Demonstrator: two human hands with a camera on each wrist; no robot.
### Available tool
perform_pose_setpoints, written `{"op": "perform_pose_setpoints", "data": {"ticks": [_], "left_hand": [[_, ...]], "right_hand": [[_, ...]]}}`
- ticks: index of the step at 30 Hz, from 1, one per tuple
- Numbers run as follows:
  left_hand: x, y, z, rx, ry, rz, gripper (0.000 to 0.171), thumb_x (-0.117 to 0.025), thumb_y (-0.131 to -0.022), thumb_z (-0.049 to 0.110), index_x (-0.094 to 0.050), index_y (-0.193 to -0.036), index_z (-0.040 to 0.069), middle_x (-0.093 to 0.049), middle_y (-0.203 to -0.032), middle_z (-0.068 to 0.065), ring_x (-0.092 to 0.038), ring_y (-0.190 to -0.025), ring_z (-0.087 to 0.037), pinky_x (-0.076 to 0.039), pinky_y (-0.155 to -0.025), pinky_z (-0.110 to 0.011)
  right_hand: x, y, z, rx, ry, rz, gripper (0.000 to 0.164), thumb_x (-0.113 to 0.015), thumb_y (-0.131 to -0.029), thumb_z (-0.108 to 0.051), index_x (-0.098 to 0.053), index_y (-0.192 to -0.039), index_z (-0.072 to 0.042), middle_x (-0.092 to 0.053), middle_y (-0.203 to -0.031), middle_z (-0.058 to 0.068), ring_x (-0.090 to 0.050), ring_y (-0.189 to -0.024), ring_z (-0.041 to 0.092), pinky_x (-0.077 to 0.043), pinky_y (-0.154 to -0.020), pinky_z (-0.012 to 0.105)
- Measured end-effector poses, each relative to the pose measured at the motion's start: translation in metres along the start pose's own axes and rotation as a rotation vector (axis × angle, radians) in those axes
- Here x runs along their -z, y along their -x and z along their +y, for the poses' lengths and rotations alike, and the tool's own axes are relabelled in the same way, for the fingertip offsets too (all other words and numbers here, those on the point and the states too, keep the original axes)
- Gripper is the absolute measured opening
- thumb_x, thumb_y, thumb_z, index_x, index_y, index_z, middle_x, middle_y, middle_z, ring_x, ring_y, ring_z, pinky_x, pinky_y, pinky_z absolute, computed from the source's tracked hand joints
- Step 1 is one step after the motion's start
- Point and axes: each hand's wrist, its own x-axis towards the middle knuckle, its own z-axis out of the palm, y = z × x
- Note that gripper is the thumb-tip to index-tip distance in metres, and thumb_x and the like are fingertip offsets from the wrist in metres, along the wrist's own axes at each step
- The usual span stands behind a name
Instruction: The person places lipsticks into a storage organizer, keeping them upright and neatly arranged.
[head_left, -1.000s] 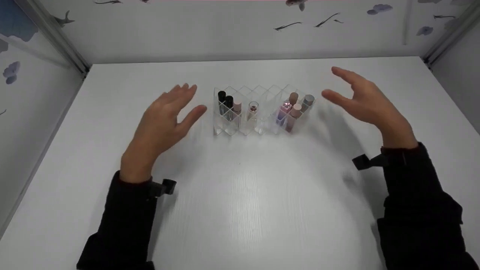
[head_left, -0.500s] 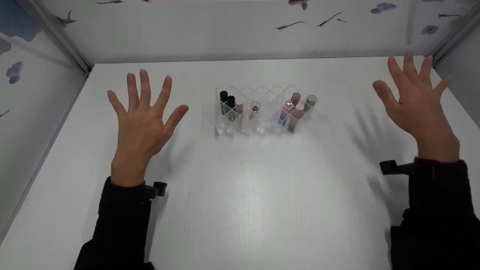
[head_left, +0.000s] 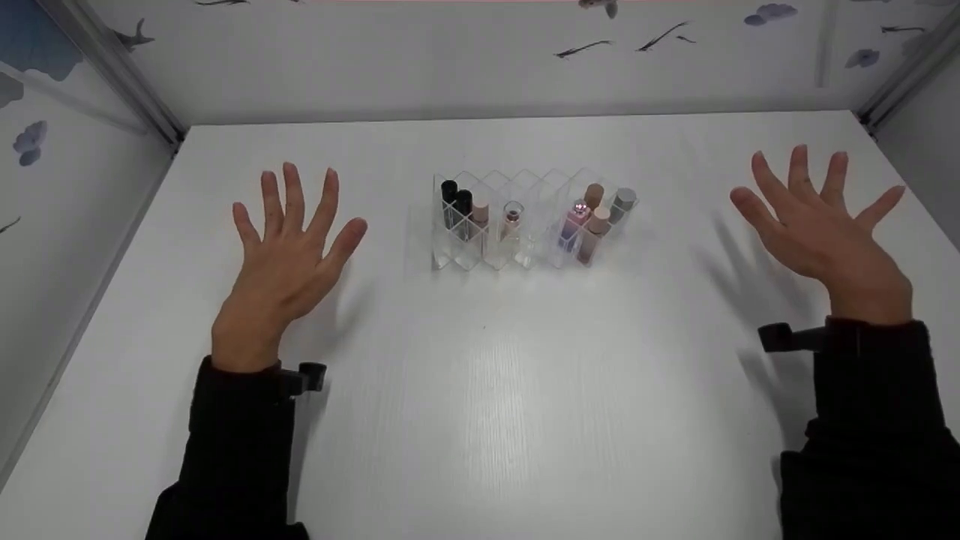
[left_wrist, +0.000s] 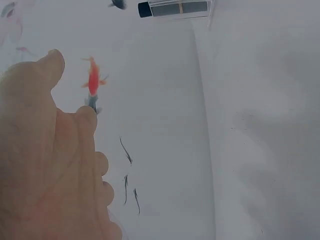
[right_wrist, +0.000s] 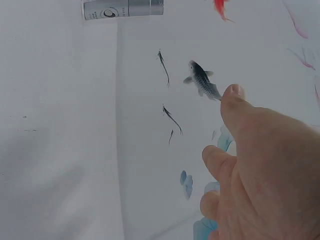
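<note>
A clear acrylic organizer (head_left: 525,251) with diamond-shaped compartments stands toward the back of the white table. In its left end are two black-capped tubes (head_left: 464,201) and a pink-capped tube (head_left: 480,213). A clear-topped small bottle (head_left: 512,217) stands near its middle. The right end holds a pink-purple bottle (head_left: 575,221), two tubes with pinkish caps (head_left: 598,225) and a grey tube (head_left: 622,202). My left hand (head_left: 281,266), fingers spread, hovers left of the organizer, holding nothing. To its right, my right hand (head_left: 825,229) is also raised with spread fingers, apart from everything.
The white table (head_left: 495,405) reaches to a back panel (head_left: 450,75) printed with fish and flowers. Side panels (head_left: 97,180) rise at left and right. A small dark camera (head_left: 311,376) juts from the left sleeve, another (head_left: 776,337) from the right.
Both hands have moved outward, away from the organizer, and their fingers have spread apart. Within the last half second they shifted only slightly. The organizer and its contents stay in place.
</note>
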Motion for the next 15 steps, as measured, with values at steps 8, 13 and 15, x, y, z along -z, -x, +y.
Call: {"op": "perform_pose_setpoints", "data": {"ticks": [8, 13, 15], "left_hand": [[-0.0011, -0.0002, -0.0027, 0.016, 0.003, -0.053, 0.071, -0.012, -0.092, 0.070, 0.014, -0.148, 0.036, 0.034, -0.151, -0.001, 0.034, -0.138, -0.026, 0.021, -0.104, -0.064], [-0.0035, -0.0019, -0.0046, 0.008, -0.007, -0.070, 0.071, -0.012, -0.092, 0.069, 0.013, -0.148, 0.035, 0.032, -0.152, -0.003, 0.033, -0.139, -0.027, 0.020, -0.104, -0.065], [-0.0040, -0.0027, -0.0055, 0.010, -0.017, -0.064, 0.071, -0.012, -0.092, 0.070, 0.013, -0.149, 0.035, 0.032, -0.152, -0.002, 0.032, -0.139, -0.027, 0.019, -0.105, -0.064]], "right_hand": [[-0.0037, -0.0025, -0.0012, 0.030, -0.002, -0.025, 0.066, -0.012, -0.095, -0.065, 0.013, -0.148, -0.035, 0.033, -0.149, 0.009, 0.044, -0.127, 0.033, 0.040, -0.071, 0.065], [-0.0045, -0.0029, -0.0028, 0.055, -0.048, -0.070, 0.064, -0.012, -0.096, -0.062, 0.016, -0.147, -0.035, 0.035, -0.149, 0.006, 0.046, -0.126, 0.030, 0.042, -0.069, 0.062], [-0.0045, -0.0025, -0.0031, 0.064, -0.070, -0.089, 0.062, -0.012, -0.097, -0.061, 0.017, -0.146, -0.036, 0.036, -0.148, 0.004, 0.046, -0.126, 0.029, 0.042, -0.069, 0.062]]}}
